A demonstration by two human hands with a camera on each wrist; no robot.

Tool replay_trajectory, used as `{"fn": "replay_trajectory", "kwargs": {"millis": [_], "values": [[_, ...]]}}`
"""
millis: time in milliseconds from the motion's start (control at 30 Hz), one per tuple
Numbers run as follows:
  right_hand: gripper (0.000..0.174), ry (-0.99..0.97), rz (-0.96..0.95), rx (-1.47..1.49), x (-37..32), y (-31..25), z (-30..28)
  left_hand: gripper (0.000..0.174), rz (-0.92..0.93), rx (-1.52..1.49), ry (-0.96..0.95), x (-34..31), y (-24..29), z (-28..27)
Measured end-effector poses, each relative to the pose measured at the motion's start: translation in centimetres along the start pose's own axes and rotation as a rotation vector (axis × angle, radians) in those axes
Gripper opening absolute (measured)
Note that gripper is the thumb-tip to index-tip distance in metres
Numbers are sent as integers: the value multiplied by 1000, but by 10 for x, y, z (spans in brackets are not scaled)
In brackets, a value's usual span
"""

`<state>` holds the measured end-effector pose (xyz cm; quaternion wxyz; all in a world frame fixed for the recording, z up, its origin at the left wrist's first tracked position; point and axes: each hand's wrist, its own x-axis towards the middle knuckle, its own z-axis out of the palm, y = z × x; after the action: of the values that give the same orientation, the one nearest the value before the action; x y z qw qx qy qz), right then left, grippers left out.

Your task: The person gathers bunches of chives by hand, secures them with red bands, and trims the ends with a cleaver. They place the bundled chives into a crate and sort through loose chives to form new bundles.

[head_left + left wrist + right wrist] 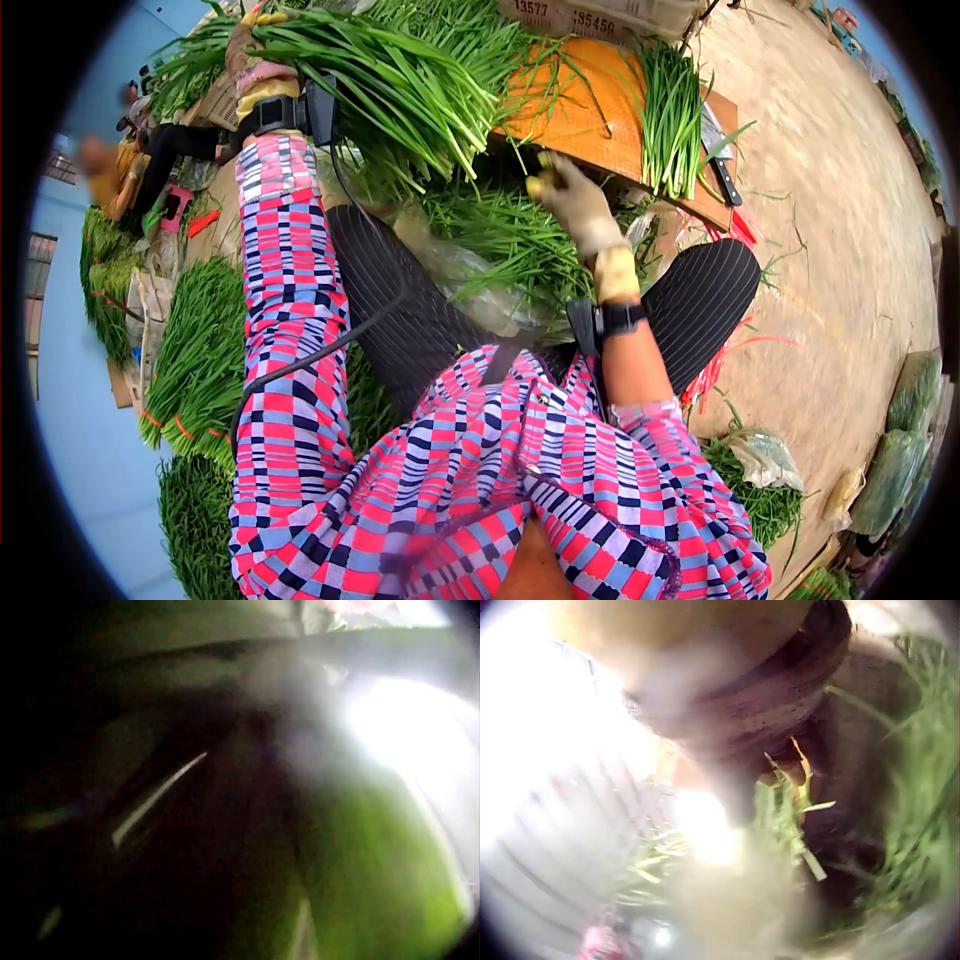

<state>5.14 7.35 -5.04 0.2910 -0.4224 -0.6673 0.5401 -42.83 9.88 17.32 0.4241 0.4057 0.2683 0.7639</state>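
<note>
We are gripping the garlic-chive bunch (400,85) with our left hand (245,52), stalks fanning rightward from the fingers; our right hand's (580,205) finger state we are finding indeterminable.

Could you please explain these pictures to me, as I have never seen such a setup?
There is no machine: a seated person works with gloved hands. The wide picture comes from a head camera looking down; the two blurry close-ups come from a camera at each wrist. The left hand appears to hold a large bunch of long green leaves. The right hand is near an orange board; blur hides whether it holds anything. A smaller green bunch lies there, beside a black-handled knife.
</note>
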Motion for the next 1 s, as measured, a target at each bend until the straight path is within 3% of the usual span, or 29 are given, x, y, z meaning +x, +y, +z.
{"fn": "replay_trajectory", "kwargs": {"millis": [33,67,100,167,233,267,300,367,433,500,533,567,600,667,733,767,833,900,933,967,1000], "values": [[53,5,-13,175,11,-24,5,36,22,24,-63,-17,-10,19],[51,-164,37,492,9,-56,5,36,47,44,-132,-34,-22,49],[48,-180,93,558,14,-72,15,36,79,62,-204,-45,-32,79],[43,-28,188,255,71,-68,31,29,64,155,-215,-42,-35,122],[34,273,428,1113,48,-81,11,21,-37,301,-68,-33,-31,142],[23,305,243,1253,51,-72,4,26,-34,408,-20,-29,-38,128],[18,298,283,1384,53,-74,-6,29,205,1160,-31,-45,-38,154],[11,1,96,1579,82,4,-25,37,531,2021,-3,9,-38,68],[7,227,165,1388,59,-5,-29,56,0,2822,19,-1,-53,90],[9,262,271,1172,36,1,-23,54,-13,2736,99,-6,-59,98],[12,1,152,828,31,32,-23,52,7,2649,120,-12,-63,106],[24,-10,307,376,20,33,-15,51,22,2598,133,-15,-65,109],[36,-212,224,-75,13,41,-10,50,20,2565,140,-17,-69,106],[58,-288,77,-338,7,43,3,48,41,2535,153,-17,-71,109],[74,-54,-34,30,8,36,30,46,38,2511,174,-12,-71,106],[82,-81,12,298,-2,-12,24,45,42,2492,185,-11,-72,102],[68,-171,136,965,17,-40,40,44,44,2453,193,-9,-73,93],[46,-64,208,1060,51,-47,46,42,53,2427,200,-6,-71,88],[31,98,294,1446,67,-50,43,41,55,2421,204,-6,-69,86],[25,176,365,1256,64,-72,26,40,59,2411,207,-6,-68,84],[22,143,382,1313,68,-81,12,40,61,2400,205,-7,-68,84]]}}
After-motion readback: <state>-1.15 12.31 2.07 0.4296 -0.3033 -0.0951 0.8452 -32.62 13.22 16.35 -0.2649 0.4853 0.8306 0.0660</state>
